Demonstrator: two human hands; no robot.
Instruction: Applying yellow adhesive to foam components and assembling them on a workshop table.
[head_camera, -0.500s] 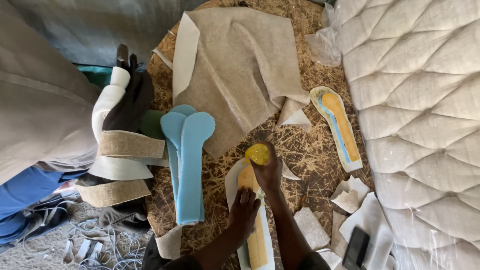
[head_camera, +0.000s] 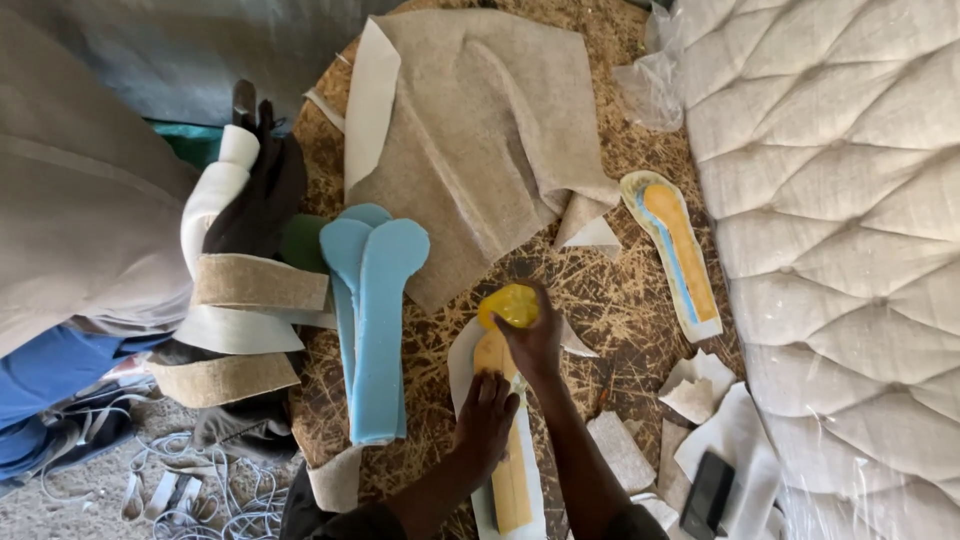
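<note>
My right hand (head_camera: 533, 340) grips a yellow sponge (head_camera: 508, 303) and presses it on the top end of a white insole piece (head_camera: 461, 360) with an orange-yellow coated middle (head_camera: 512, 485). My left hand (head_camera: 484, 420) lies flat on that insole, holding it down on the round board (head_camera: 630, 300). To the left lie light blue foam insoles (head_camera: 378, 320), stacked and overlapping. A finished insole (head_camera: 675, 250) with orange and blue stripes lies to the right.
A large beige felt sheet (head_camera: 470, 140) covers the far part of the board. A quilted white mattress (head_camera: 850, 230) fills the right side. Felt strips (head_camera: 255, 285), white scraps (head_camera: 695, 395), a dark phone (head_camera: 706, 495) and white cables (head_camera: 200, 490) lie around.
My right hand and the sponge have shifted slightly along the insole's top end. My left hand stays pressed on the insole.
</note>
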